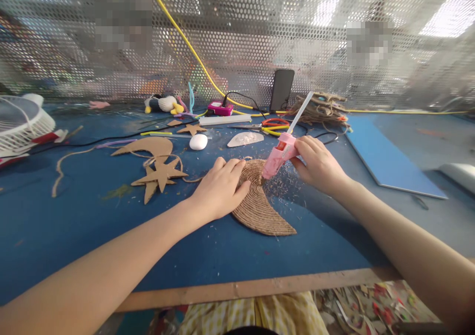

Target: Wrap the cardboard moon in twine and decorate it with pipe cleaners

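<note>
A crescent moon covered in coiled brown twine lies flat on the blue table. My left hand rests on its upper left part, palm down, with the fingers stretched out. In my right hand is a pink glue gun, tilted so that its nozzle meets the crescent's inner edge. A pale glue stick sticks up from the gun's back end. Small fibre scraps are scattered beside the nozzle. Left of my left hand lie cardboard stars and a plain cardboard crescent, with loose twine around them.
Scissors, a white egg-shaped piece and a translucent glue-spotted sheet lie beyond the crescent. A phone leans on the perforated metal screen. At right is a blue board; a white basket stands at left.
</note>
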`<state>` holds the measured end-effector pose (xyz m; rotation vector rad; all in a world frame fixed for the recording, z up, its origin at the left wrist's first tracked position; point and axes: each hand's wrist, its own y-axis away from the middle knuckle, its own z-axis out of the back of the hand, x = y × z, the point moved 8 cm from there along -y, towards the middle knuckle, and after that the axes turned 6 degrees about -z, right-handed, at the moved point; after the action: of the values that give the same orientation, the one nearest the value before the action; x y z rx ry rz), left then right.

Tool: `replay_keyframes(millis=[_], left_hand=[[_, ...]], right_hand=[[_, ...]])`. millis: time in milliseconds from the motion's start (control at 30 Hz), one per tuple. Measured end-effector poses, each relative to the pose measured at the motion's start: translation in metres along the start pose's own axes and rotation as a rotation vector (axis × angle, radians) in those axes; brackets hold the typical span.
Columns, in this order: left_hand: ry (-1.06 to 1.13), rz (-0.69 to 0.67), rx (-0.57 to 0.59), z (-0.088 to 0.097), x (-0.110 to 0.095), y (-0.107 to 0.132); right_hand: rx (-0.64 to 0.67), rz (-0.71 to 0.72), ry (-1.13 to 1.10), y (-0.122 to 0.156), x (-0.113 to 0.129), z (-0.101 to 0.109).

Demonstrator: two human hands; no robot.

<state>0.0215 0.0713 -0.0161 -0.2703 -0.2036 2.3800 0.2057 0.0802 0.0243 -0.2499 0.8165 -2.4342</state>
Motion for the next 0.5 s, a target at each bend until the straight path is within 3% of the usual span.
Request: replay_keyframes(millis=[233,500], left_hand=[[-0.006,-0.007,-0.011,0.001,-0.001,0.000],[-0.018,-0.011,-0.023,0.001,-0.001,0.000]], right_hand=[[-0.045,-0.017,-0.045,0.001,-0.001,0.005],[0.000,0.010,-0.086,0.000,0.010,0.003]])
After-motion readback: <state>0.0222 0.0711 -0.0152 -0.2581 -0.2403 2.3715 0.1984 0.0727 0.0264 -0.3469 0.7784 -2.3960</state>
